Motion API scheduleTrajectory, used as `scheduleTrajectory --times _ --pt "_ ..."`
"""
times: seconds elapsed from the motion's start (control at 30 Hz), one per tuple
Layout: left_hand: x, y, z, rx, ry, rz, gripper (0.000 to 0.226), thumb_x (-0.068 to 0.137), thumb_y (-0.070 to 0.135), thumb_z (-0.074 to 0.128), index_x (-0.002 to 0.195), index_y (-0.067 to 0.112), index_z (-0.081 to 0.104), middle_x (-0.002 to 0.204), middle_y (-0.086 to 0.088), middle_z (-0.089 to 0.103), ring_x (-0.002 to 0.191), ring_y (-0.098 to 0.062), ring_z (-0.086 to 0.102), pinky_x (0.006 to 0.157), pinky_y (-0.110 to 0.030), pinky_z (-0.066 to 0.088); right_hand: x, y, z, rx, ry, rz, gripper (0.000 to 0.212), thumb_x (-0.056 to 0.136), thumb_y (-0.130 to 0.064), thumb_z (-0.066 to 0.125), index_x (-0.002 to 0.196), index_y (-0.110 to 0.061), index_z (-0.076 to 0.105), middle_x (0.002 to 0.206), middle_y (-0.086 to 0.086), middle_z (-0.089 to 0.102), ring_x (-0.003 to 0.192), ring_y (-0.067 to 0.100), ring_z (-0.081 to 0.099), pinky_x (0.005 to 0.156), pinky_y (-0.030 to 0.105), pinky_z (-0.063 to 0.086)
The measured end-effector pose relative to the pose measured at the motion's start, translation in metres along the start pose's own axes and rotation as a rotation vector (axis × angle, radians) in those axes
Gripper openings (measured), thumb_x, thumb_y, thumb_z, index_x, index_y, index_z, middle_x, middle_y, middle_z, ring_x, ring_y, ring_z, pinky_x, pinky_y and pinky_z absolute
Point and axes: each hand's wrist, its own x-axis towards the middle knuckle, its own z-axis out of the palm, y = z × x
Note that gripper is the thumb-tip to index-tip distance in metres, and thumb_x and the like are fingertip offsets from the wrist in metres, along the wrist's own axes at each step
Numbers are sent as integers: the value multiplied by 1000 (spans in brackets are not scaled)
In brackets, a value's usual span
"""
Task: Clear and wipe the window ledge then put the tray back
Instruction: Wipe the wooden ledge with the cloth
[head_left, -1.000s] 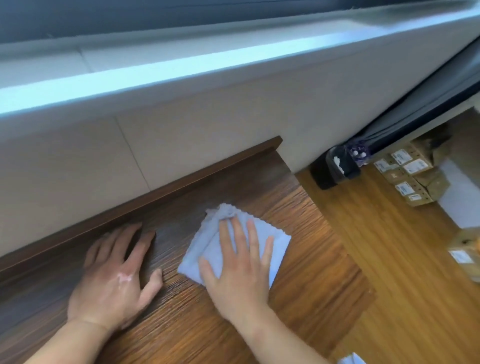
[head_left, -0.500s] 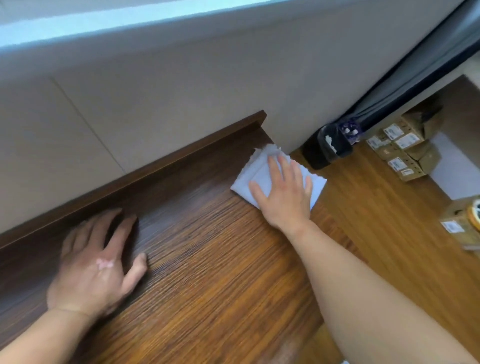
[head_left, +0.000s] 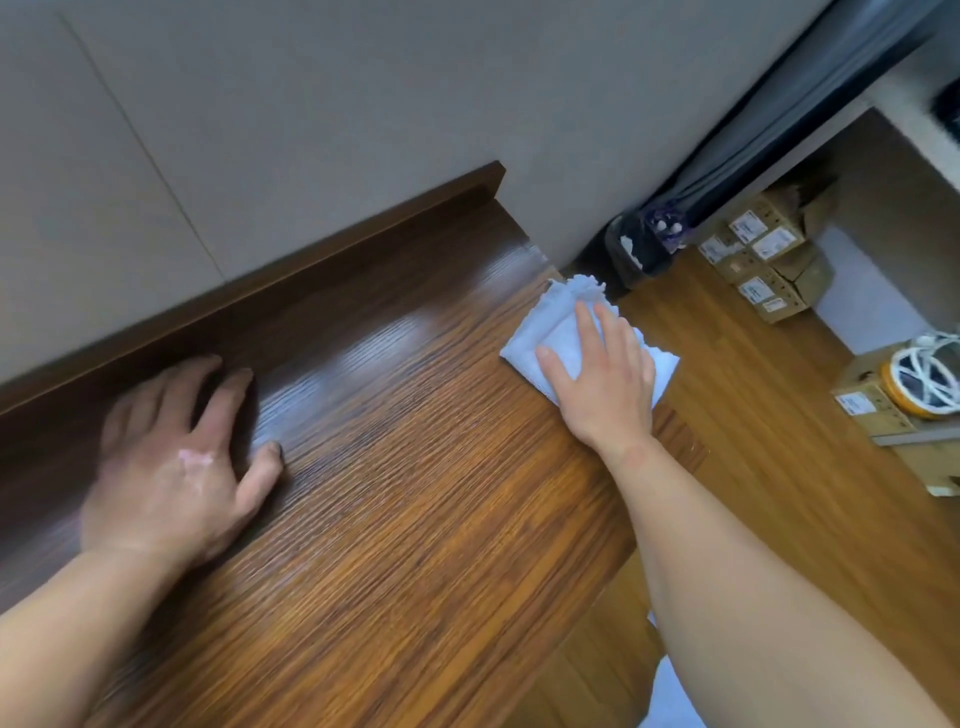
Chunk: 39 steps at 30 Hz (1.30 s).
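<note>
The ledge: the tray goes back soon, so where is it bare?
Bare wood runs between the left hand and the right hand on the cloth, and along the ledge near edge. Its right end is taken.

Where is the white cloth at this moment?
In the head view, the white cloth lies at the right end of the wooden ledge, overhanging its edge, pressed flat under the right hand, far from the left hand.

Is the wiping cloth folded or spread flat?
Folded: the cloth shows stacked layers and doubled edges beside the right hand pressing it down.
</note>
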Motion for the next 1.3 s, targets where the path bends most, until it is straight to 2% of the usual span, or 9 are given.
scheduleTrajectory --times 0.13,0.33,0.47,0.63,0.77,0.97,1.07,1.17,1.3 --pt "-1 3 -2 7 -3 -2 73 82 56 46 138 9 56 144 -19 48 130 -44 42 110 -58 32 -39 -43 5 25 -17 59 76 96 -72 29 161 -35 19 171 -6 14 158 21 1 126 54 6" --pt "-4 1 -2 -10 34 21 73 83 54 46 137 7 57 143 -21 48 127 -46 46 109 -58 33 -220 -110 33 112 103 -344 82 83 -62 63 154 -27 45 164 0 36 155 29 26 118 63 27" --pt "-1 3 0 -18 50 32 73 83 54 46 138 6 56 143 -21 49 126 -47 46 109 -58 33 -253 -96 37 49 71 -521 89 71 -75 63 151 -38 47 162 -10 38 153 22 31 114 61 29" --pt "1 3 0 -31 20 -1 74 83 56 45 140 9 53 143 -21 46 128 -47 43 107 -62 36 -135 -29 20 2 66 -220 79 89 -75 43 158 -37 33 166 -8 30 156 22 19 122 60 17" --pt "-1 1 -1 -33 1 -11 74 83 58 45 140 12 51 144 -19 45 129 -46 42 107 -63 36 -51 22 6 -2 11 49 80 89 -79 24 159 -40 23 168 -7 21 157 21 11 125 57 9" --pt "-1 -1 0 -20 -44 -39 73 84 60 43 141 16 49 146 -16 43 132 -44 39 110 -63 32 -57 5 3 76 16 175 76 95 -75 28 161 -38 20 170 -5 17 158 21 5 125 57 5" --pt "-2 -1 -1 -16 -42 -36 73 84 60 43 141 15 50 145 -17 44 130 -45 40 109 -63 33 -122 -33 12 43 74 71 75 95 -70 35 160 -32 30 168 1 26 157 27 15 123 61 15" --pt "-2 2 -2 4 -51 -39 73 84 60 42 141 14 49 145 -17 43 131 -43 39 110 -61 32 -222 -77 31 71 123 -176 72 93 -63 52 154 -26 46 164 4 36 155 29 24 120 63 23" --pt "1 8 -8 -21 -53 -40 72 81 56 47 138 13 52 144 -19 45 132 -44 40 108 -62 34 -303 -101 51 19 166 -390 72 78 -73 65 140 -37 62 151 -7 54 152 20 32 118 56 28"
